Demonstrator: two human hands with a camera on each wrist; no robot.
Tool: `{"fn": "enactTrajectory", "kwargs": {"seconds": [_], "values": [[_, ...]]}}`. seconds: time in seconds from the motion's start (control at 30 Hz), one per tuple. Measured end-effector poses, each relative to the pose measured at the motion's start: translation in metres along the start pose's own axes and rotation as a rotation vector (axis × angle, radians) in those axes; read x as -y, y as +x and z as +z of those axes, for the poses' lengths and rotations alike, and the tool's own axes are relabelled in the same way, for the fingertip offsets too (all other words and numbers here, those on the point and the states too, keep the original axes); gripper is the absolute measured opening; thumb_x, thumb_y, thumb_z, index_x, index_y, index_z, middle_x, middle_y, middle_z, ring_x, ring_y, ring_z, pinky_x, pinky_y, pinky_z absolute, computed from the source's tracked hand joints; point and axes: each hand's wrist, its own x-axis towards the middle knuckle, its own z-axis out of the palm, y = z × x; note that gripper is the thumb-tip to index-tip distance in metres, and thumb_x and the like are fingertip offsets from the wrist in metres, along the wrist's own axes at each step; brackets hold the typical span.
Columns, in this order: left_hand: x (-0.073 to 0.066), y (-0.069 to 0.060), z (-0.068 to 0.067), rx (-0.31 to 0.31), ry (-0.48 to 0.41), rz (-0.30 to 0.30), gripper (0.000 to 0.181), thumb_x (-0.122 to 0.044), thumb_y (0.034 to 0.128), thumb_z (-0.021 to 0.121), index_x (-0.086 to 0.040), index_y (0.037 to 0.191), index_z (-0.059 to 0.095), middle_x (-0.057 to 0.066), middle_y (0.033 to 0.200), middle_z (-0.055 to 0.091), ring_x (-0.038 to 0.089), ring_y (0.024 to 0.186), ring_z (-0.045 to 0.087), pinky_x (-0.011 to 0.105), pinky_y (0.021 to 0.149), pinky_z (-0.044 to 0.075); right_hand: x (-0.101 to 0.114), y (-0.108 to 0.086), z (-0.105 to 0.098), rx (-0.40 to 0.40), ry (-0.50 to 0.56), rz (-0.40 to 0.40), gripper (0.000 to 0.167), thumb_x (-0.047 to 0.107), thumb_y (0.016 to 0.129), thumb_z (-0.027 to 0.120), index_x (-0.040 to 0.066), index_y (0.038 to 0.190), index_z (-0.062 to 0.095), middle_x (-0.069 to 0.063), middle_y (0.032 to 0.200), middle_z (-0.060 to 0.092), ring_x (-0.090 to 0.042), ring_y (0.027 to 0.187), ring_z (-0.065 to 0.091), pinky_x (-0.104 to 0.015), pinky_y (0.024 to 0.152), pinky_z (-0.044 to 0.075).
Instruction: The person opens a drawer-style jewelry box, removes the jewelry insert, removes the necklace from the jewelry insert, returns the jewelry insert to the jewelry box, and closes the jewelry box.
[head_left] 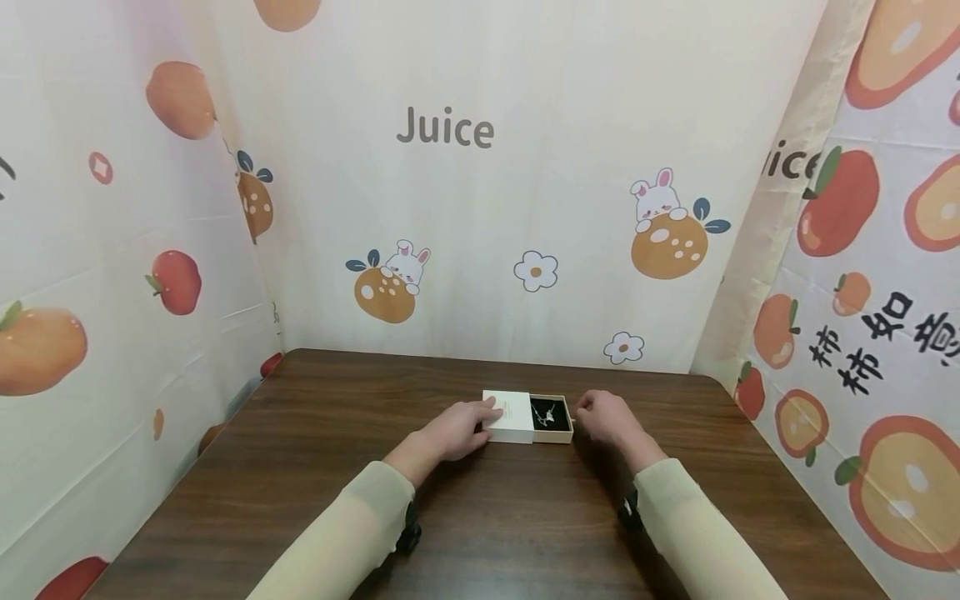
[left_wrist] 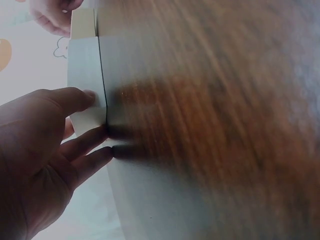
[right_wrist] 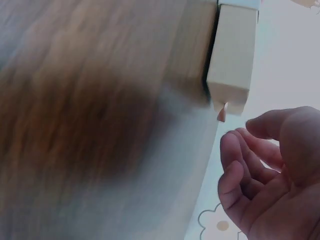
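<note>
White box cover (head_left: 516, 414) sits pinched in your left grip (head_left: 454, 428), your right grip (head_left: 606, 417) loosely curled, slightly parted, just off the ribbon tab (right_wrist: 222, 114).

Head view, centre as dial. 12 o'clock: "Juice" (head_left: 446, 129) on back cloth (head_left: 570, 83). 2 o'clock: "ice" (head_left: 795, 163) on cloth fold (head_left: 757, 250), start cut off. 3 o'clock: "柿柿如意" (head_left: 888, 317) on right cloth (head_left: 911, 383). Toward 5 o'clock: white box (head_left: 513, 425), print illegible.
</note>
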Motion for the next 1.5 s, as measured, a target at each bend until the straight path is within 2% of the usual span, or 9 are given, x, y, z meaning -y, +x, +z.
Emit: {"fn": "enactTrajectory", "kwargs": {"seconds": [0.13, 0.27, 0.47, 0.67, 0.93, 1.23, 1.5], "values": [[0.002, 0.001, 0.000, -0.005, 0.001, 0.007, 0.050, -0.011, 0.1075, 0.070, -0.008, 0.157, 0.061, 0.017, 0.171, 0.048, 0.034, 0.156, 0.052, 0.050, 0.127, 0.045, 0.007, 0.004, 0.000, -0.061, -0.037, -0.046, 0.024, 0.017, 0.107, 0.061, 0.004, 0.121, 0.074, -0.016, 0.110, 0.078, -0.030, 0.095, 0.071, -0.050, 0.087, 0.061], [0.002, 0.001, -0.001, -0.003, -0.009, 0.000, 0.051, -0.012, 0.1079, 0.069, -0.009, 0.158, 0.060, 0.016, 0.172, 0.047, 0.034, 0.157, 0.051, 0.050, 0.128, 0.044, 0.016, 0.006, 0.005, -0.056, -0.118, -0.094, 0.024, 0.016, 0.107, 0.063, 0.007, 0.127, 0.074, -0.018, 0.123, 0.078, -0.034, 0.110, 0.072, -0.056, 0.097, 0.061], [0.001, -0.001, -0.001, 0.002, -0.016, -0.006, 0.051, -0.012, 0.1079, 0.069, -0.009, 0.158, 0.060, 0.017, 0.172, 0.047, 0.034, 0.157, 0.050, 0.050, 0.128, 0.043, 0.027, 0.002, 0.012, -0.083, -0.318, -0.143, 0.029, 0.015, 0.104, 0.070, 0.007, 0.132, 0.075, -0.021, 0.126, 0.070, -0.028, 0.097, 0.068, -0.052, 0.088, 0.063], [0.001, -0.001, 0.001, -0.006, 0.008, 0.004, 0.051, -0.012, 0.1082, 0.069, -0.009, 0.158, 0.060, 0.017, 0.172, 0.047, 0.034, 0.156, 0.052, 0.050, 0.127, 0.045, 0.035, -0.001, 0.016, -0.093, -0.401, -0.155, 0.031, 0.014, 0.102, 0.074, 0.004, 0.132, 0.077, -0.018, 0.121, 0.071, -0.028, 0.099, 0.071, -0.052, 0.087, 0.065], [0.002, 0.000, 0.002, -0.004, 0.008, -0.004, 0.051, -0.013, 0.1084, 0.069, -0.010, 0.159, 0.059, 0.016, 0.172, 0.047, 0.034, 0.156, 0.052, 0.050, 0.127, 0.045, 0.038, -0.003, 0.020, -0.049, -0.408, -0.133, 0.030, 0.011, 0.102, 0.073, 0.004, 0.131, 0.078, -0.019, 0.122, 0.073, -0.028, 0.105, 0.070, -0.054, 0.092, 0.064], [0.001, -0.001, 0.001, -0.006, -0.007, -0.013, 0.051, -0.012, 0.1080, 0.069, -0.009, 0.158, 0.060, 0.016, 0.172, 0.047, 0.033, 0.156, 0.052, 0.050, 0.128, 0.044, 0.038, 0.004, 0.022, -0.039, -0.335, -0.076, 0.022, 0.011, 0.102, 0.076, 0.001, 0.121, 0.077, -0.018, 0.118, 0.068, -0.029, 0.097, 0.068, -0.052, 0.095, 0.064], [-0.001, -0.002, 0.001, -0.006, -0.026, -0.017, 0.051, -0.011, 0.1083, 0.069, -0.009, 0.158, 0.059, 0.015, 0.173, 0.046, 0.033, 0.157, 0.050, 0.049, 0.128, 0.044, 0.038, 0.003, 0.020, -0.055, -0.307, -0.078, 0.022, 0.012, 0.102, 0.075, 0.001, 0.121, 0.076, -0.019, 0.120, 0.066, -0.032, 0.102, 0.066, -0.054, 0.095, 0.063]]}}
